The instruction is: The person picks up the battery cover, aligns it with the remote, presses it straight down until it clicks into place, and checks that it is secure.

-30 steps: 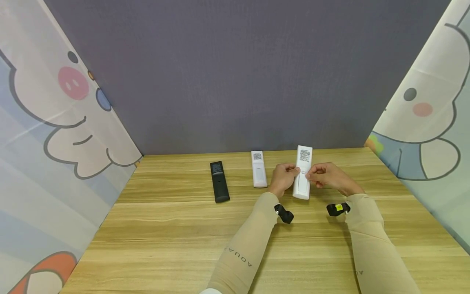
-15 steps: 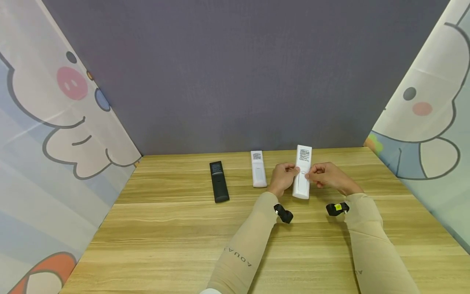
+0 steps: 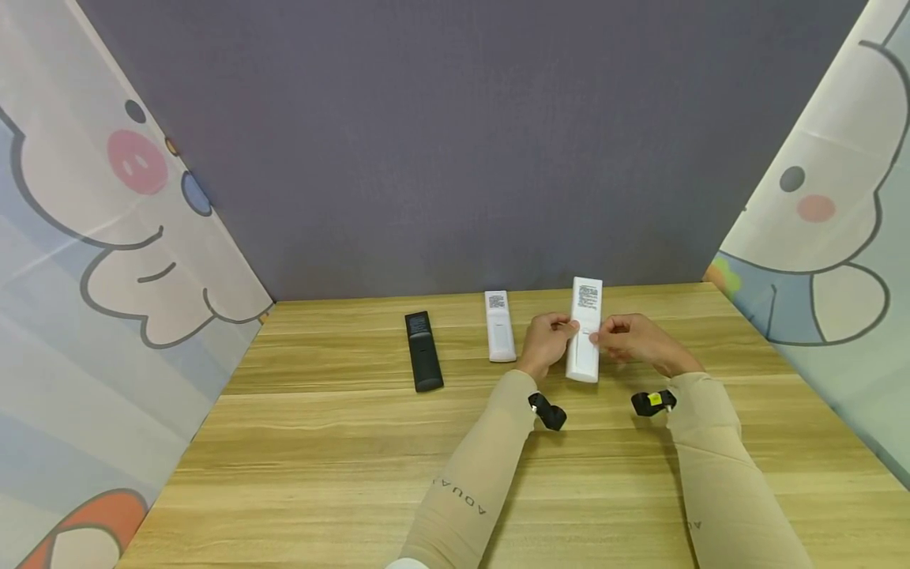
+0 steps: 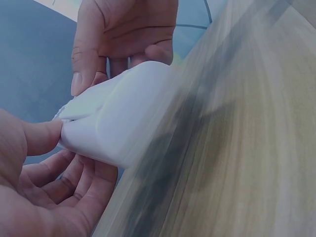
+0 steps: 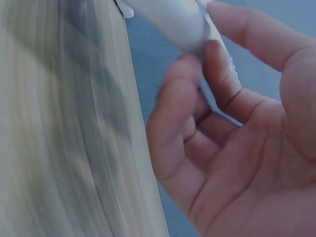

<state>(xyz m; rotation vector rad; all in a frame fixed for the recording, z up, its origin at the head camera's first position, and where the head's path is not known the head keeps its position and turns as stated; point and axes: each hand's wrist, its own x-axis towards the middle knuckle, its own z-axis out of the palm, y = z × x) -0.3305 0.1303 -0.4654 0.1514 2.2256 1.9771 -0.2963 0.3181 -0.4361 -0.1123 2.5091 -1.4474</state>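
Note:
A white remote control (image 3: 584, 365) is held back side up over the wooden table, its printed label at the far end. My left hand (image 3: 546, 344) grips its left side, thumb on the back and fingers beneath, as the left wrist view shows. From the right, my right hand (image 3: 643, 344) pinches the opposite edge between thumb and fingers. On the remote's back is the battery cover (image 4: 96, 101); a narrow dark gap shows at its edge beside the left thumb. In the right wrist view, the lower fingers of the right hand are curled below the remote.
Left of the hands, a smaller white remote control (image 3: 501, 332) lies back side up on the wooden table (image 3: 320, 458). Farther left lies a black remote control (image 3: 425, 356). A dark grey panel (image 3: 455, 158) rises at the back edge, with cartoon-print curtains (image 3: 839, 237) at both sides.
The white remote has shifted slightly up and away in the head view, with both hands keeping their hold. The other two remotes lie as before.

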